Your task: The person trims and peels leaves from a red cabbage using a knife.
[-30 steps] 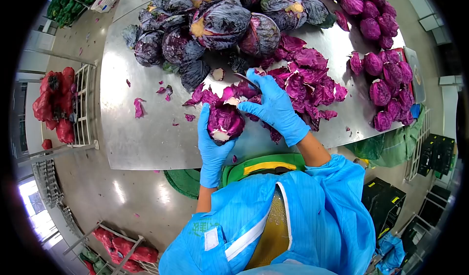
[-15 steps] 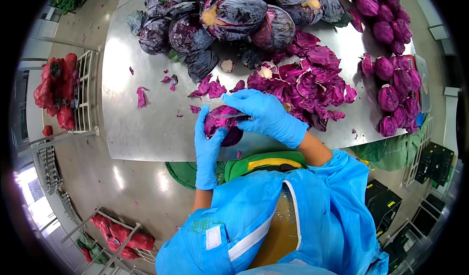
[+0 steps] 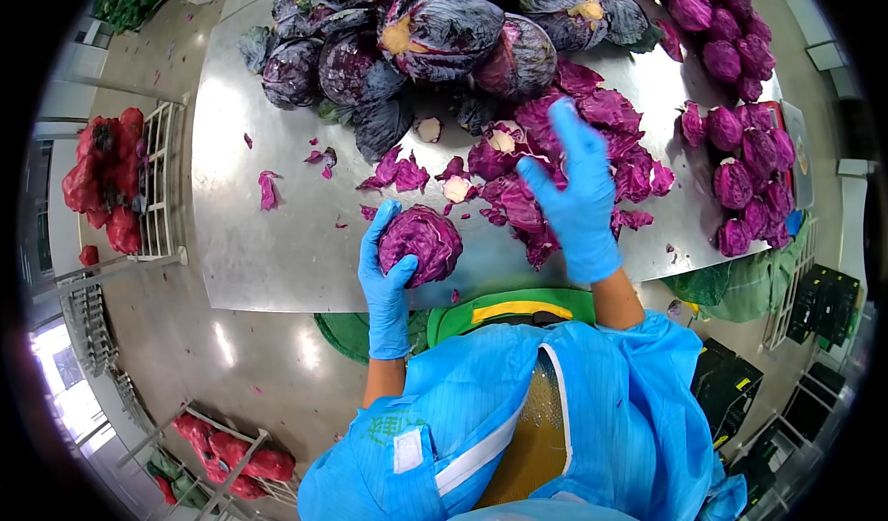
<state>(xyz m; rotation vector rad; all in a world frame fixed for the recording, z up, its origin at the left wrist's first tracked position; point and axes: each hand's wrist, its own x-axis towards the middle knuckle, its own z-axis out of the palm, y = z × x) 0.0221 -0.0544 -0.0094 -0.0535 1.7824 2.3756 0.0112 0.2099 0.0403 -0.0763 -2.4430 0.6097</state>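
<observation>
My left hand (image 3: 384, 271), in a blue glove, grips a peeled red cabbage (image 3: 422, 246) from its left side, thumb in front and fingers behind. The purple head is held just above the table's near edge. My right hand (image 3: 575, 197), gloved too, is off the cabbage with thumb and fingers spread, over a heap of stripped purple leaves (image 3: 606, 119). No tool shows in it, though its palm side is hidden. Between the hands lies a pale cut stem piece (image 3: 456, 188) on the metal table (image 3: 287, 262).
Untrimmed dark cabbages (image 3: 444, 31) are piled at the table's back. Peeled heads (image 3: 740, 174) sit in rows on the right. Red sacks (image 3: 106, 179) rest on a rack at left; black crates (image 3: 726, 387) stand at lower right. A green bin rim (image 3: 342, 336) shows below the edge.
My right hand has left the cabbage and moved right, its fingers opening out; the thin blade seen by it is out of sight. A pale stem piece now shows on the table.
</observation>
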